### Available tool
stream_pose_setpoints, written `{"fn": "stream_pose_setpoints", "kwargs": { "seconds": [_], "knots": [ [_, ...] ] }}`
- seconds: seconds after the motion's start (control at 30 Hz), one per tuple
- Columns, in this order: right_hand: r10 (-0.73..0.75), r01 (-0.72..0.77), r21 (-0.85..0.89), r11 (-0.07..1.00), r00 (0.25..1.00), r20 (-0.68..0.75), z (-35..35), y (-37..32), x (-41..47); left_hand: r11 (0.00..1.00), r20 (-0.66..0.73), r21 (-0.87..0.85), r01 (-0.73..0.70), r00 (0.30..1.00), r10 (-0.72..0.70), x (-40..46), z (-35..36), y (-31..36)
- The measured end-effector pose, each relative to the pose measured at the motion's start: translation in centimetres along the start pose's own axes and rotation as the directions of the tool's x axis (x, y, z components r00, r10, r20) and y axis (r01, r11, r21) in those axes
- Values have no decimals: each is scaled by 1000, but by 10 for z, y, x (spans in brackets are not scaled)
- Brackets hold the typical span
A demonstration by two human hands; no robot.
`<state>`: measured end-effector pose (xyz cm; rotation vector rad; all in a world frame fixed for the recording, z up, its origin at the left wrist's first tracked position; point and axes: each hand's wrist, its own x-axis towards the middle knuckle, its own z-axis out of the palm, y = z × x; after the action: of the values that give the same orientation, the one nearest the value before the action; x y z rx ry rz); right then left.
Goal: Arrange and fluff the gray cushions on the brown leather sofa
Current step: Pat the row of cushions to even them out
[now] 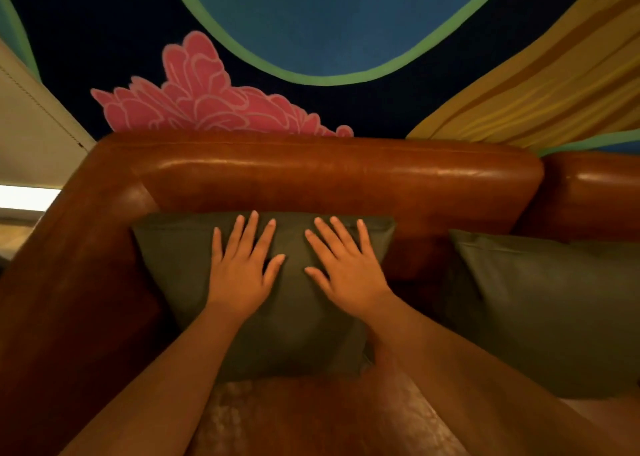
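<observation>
Two hands, left hand (239, 275) and right hand (346, 268), fingers spread flat, press gray cushion (180, 258) upright on sofa (329, 175).

— What colours are those cushions?
— The near cushion (194, 282) and its neighbour (554, 310) are grey-green, on a glossy reddish-brown leather sofa (329, 175).
— And the wall?
— The mural (346, 15) is navy, with a pink flower, a green-edged blue shape and mustard stripes.

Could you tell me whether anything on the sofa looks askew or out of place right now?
Nothing stands out: both gray cushions lean upright against the sofa back, with the left hand and right hand flat on one.
</observation>
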<state>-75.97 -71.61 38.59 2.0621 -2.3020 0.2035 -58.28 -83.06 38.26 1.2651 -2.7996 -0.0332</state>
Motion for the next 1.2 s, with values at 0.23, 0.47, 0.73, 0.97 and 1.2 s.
{"fn": "stream_pose_setpoints", "kwargs": {
  "seconds": [0.23,0.47,0.73,0.97,1.2],
  "knots": [
    [79,-70,-173,982,996,45,-15,57,-25,992,10,33,122,992,-122,5,0,-26],
    [434,-448,-126,885,892,-124,-61,172,-108,915,114,-49,400,913,-392,27,-20,-14],
    [670,-669,-43,742,738,77,-56,238,-172,997,50,-14,-80,996,80,21,-8,79],
    [665,-666,-31,745,740,95,-40,249,-185,999,69,22,-35,997,34,24,-1,84],
    [555,-555,-28,831,832,-4,-43,271,-200,991,-9,-46,125,992,-126,38,-19,153]
  ]
}}
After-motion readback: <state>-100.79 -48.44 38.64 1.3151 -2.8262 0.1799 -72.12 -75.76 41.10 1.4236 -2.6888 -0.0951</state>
